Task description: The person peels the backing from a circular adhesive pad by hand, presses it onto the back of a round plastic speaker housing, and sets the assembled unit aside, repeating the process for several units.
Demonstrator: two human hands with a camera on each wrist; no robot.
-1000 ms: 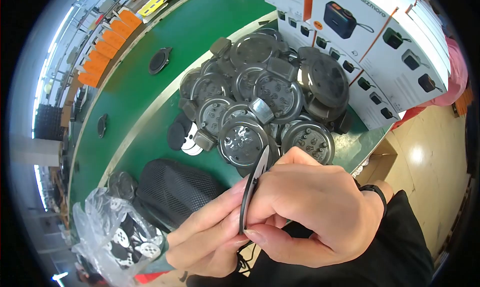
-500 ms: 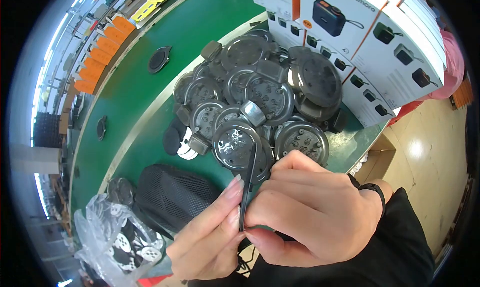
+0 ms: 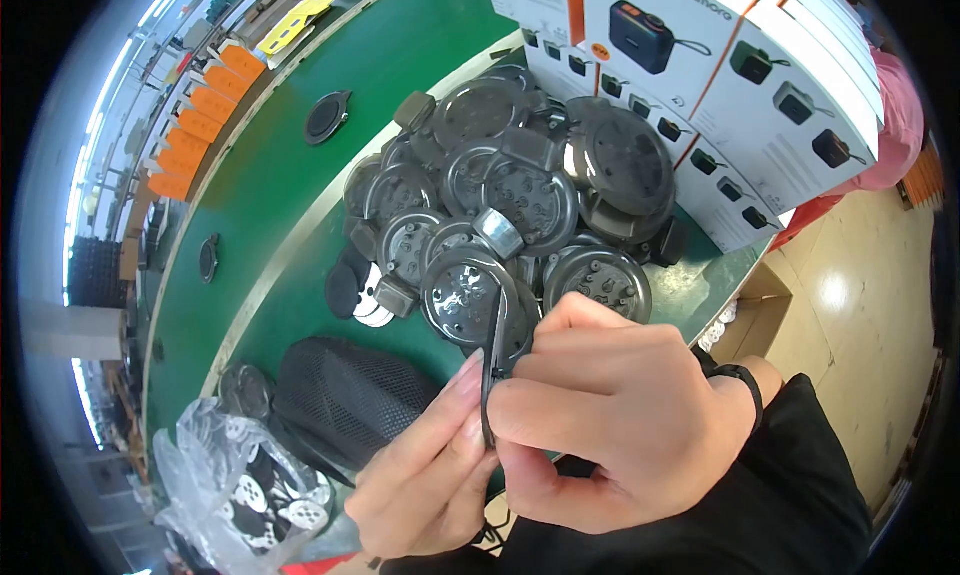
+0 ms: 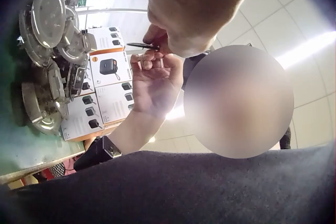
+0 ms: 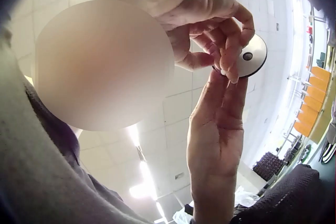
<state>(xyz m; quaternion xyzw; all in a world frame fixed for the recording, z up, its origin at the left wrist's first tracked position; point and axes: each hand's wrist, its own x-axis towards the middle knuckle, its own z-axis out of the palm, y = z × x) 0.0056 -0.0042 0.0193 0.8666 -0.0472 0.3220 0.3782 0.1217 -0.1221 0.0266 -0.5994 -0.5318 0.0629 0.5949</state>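
A thin round disc (image 5: 257, 58), black with a white face and a small hole in its middle, stands nearly edge-on between both hands in the head view. My left hand (image 3: 425, 480) holds it from the left, its fingers along the black side. From the right, my right hand (image 3: 620, 415) pinches at its lower edge with thumb and curled forefinger, the other fingers bent against the white face. Behind the disc, a pile of round dark grey parts (image 3: 530, 200) with shiny rims and blocky ends lies on the green table (image 3: 265, 200).
Black and white discs (image 3: 370, 300) lie left of the pile. A black mesh item (image 3: 350, 395) and a clear bag of discs (image 3: 260, 495) are at front left. Printed boxes (image 3: 650, 105) stand at back right, a cardboard box (image 3: 765, 310) below the table edge. Two round parts (image 3: 327, 117) lie farther off.
The disc has turned from showing some of its white face to nearly edge-on in the head view. Both hands stay on it, and the head view has shifted slightly.
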